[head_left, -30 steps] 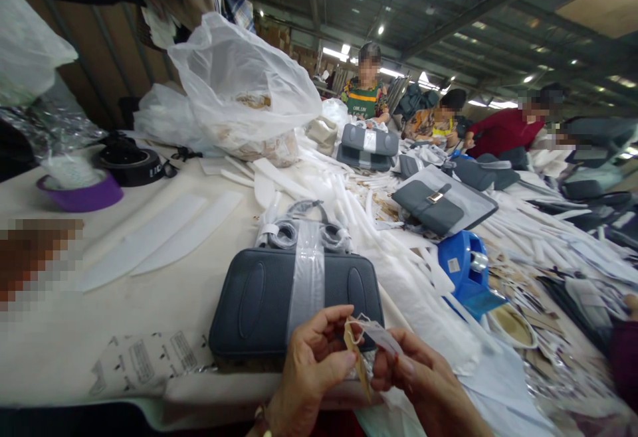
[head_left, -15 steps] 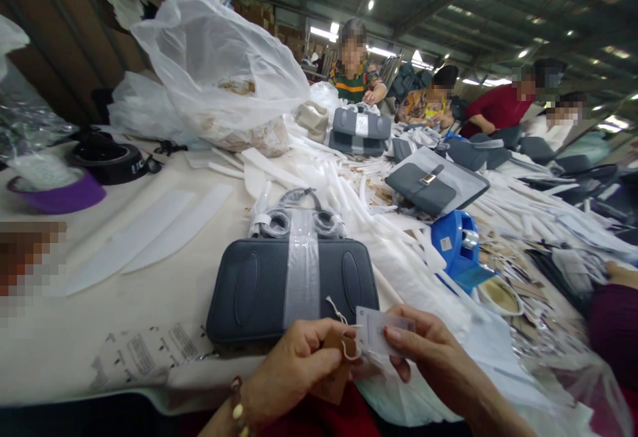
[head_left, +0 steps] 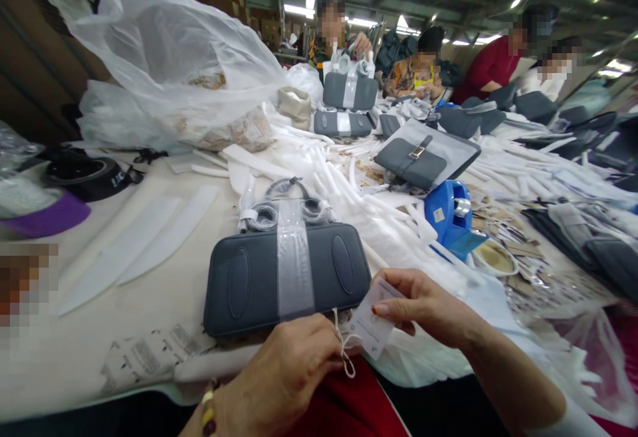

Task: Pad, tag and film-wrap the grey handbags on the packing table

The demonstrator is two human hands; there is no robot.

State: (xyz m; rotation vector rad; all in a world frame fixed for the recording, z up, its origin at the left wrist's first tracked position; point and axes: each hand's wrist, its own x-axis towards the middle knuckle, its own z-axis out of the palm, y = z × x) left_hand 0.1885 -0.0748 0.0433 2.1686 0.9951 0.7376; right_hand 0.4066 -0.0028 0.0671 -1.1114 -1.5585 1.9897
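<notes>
A dark grey handbag (head_left: 249, 281) lies flat on the table in front of me, a clear plastic band around its middle and wrapped handles at its far side. My right hand (head_left: 428, 307) pinches a small white hang tag (head_left: 371, 324) just right of the bag's near corner. My left hand (head_left: 286, 374) is closed below the bag's near edge, gripping the tag's white string (head_left: 343, 350), which loops out of its fingers.
A blue tape dispenser (head_left: 451, 214) stands to the right among white foam strips (head_left: 343, 184). A large clear plastic bag (head_left: 164, 65) bulges at the back left. More grey bags (head_left: 423, 155) lie farther along. Several people work at the far side; one holds up a grey bag (head_left: 349, 88).
My hands have dropped and drawn apart. The brown card seen earlier is out of sight; the white tag now hangs from my right fingers. A far worker has lifted a grey bag upright.
</notes>
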